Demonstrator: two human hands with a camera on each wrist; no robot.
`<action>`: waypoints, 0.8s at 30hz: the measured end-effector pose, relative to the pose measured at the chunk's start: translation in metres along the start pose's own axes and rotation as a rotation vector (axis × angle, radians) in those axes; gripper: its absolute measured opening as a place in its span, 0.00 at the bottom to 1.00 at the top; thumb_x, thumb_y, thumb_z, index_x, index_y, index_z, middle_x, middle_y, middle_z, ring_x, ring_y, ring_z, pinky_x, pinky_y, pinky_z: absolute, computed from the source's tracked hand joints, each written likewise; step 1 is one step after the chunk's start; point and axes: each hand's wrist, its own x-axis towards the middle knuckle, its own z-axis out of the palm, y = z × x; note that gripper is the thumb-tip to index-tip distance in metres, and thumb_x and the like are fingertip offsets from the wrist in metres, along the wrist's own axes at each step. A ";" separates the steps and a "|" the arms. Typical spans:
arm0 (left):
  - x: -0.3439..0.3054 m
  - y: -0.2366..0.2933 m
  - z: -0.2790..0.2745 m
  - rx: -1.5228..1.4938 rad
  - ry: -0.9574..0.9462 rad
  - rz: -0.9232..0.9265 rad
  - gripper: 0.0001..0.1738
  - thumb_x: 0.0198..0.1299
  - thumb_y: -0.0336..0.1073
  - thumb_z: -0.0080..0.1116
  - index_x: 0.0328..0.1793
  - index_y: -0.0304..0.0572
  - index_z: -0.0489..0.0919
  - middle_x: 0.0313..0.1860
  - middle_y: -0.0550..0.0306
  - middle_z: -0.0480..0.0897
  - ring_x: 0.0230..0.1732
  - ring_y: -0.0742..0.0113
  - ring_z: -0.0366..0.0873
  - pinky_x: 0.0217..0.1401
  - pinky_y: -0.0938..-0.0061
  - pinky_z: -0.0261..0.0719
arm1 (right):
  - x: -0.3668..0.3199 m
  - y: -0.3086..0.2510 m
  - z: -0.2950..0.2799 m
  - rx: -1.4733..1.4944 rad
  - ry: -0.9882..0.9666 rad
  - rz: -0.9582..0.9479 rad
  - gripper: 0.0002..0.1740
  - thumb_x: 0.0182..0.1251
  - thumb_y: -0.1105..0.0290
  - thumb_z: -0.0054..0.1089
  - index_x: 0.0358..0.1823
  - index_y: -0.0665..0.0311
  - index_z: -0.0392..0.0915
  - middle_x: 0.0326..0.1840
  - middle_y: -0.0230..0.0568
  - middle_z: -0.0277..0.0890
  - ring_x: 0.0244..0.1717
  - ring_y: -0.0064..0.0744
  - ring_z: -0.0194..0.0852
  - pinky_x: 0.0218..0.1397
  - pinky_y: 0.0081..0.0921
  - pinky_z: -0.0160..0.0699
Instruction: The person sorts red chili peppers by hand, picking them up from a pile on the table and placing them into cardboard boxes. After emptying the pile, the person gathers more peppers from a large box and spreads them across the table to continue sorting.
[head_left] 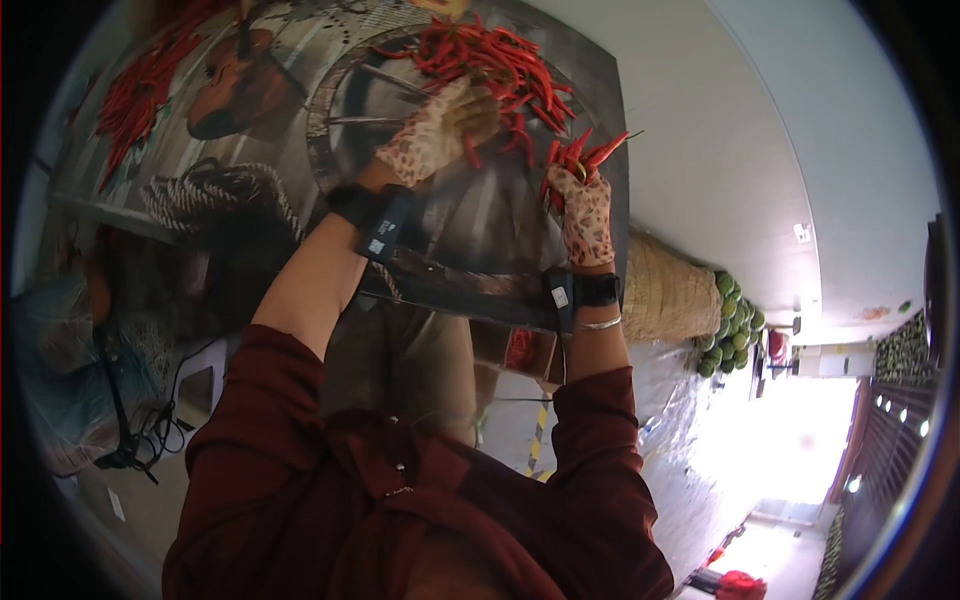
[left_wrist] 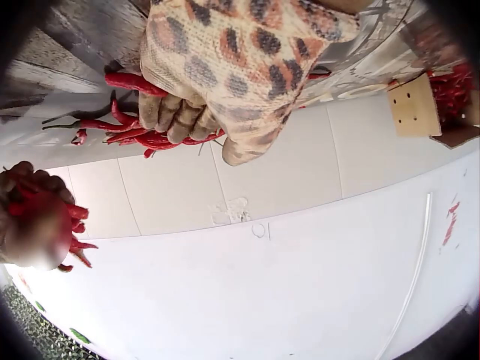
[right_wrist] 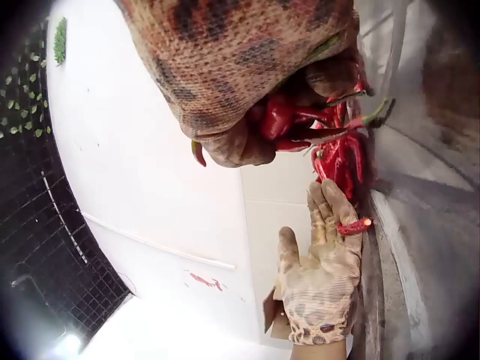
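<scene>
Both hands wear leopard-print gloves with soiled fingers. My left hand (head_left: 455,120) reaches in at the near edge of a pile of red chillies (head_left: 490,55) on the table. In the right wrist view its palm faces the camera, fingers extended and thumb apart, with one chilli (right_wrist: 354,226) against the fingers. Several chillies (left_wrist: 139,135) lie beside those fingertips in the left wrist view. My right hand (head_left: 585,205) grips a bunch of red chillies (right_wrist: 289,124) near the table's right edge, their tips and green stems poking out of the fist.
The dark tabletop (head_left: 480,215) bears a picture of a wheel and a violin. Another chilli heap (head_left: 140,90) lies at far left. A cardboard box (left_wrist: 412,109) of chillies stands below the table. A burlap sack (head_left: 670,290) and green round fruit (head_left: 735,330) are at right.
</scene>
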 end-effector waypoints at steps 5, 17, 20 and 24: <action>-0.004 0.008 0.005 0.044 0.023 -0.011 0.23 0.68 0.46 0.49 0.56 0.31 0.73 0.50 0.42 0.80 0.52 0.50 0.79 0.62 0.57 0.76 | -0.042 0.010 -0.035 0.081 0.133 -0.064 0.06 0.57 0.72 0.63 0.35 0.63 0.78 0.28 0.22 0.72 0.27 0.14 0.66 0.31 0.16 0.65; -0.019 0.003 0.038 0.164 0.155 0.054 0.21 0.68 0.44 0.48 0.49 0.30 0.77 0.44 0.43 0.82 0.49 0.50 0.80 0.55 0.60 0.79 | -0.197 0.086 -0.173 0.205 0.631 -0.003 0.16 0.55 0.70 0.64 0.44 0.68 0.76 0.36 0.32 0.76 0.33 0.23 0.74 0.36 0.19 0.73; -0.019 0.003 0.037 0.191 0.161 0.045 0.20 0.68 0.44 0.48 0.49 0.30 0.77 0.44 0.43 0.82 0.49 0.51 0.80 0.54 0.62 0.80 | -0.215 0.113 -0.184 0.277 0.710 -0.009 0.14 0.56 0.70 0.66 0.42 0.67 0.76 0.31 0.29 0.75 0.25 0.16 0.68 0.26 0.14 0.64; -0.022 0.000 0.043 0.219 0.216 0.075 0.20 0.68 0.43 0.49 0.51 0.30 0.77 0.45 0.44 0.82 0.49 0.51 0.80 0.55 0.63 0.80 | -0.221 0.188 -0.214 -0.009 0.794 0.310 0.11 0.56 0.69 0.66 0.39 0.64 0.79 0.29 0.26 0.75 0.28 0.19 0.71 0.30 0.16 0.66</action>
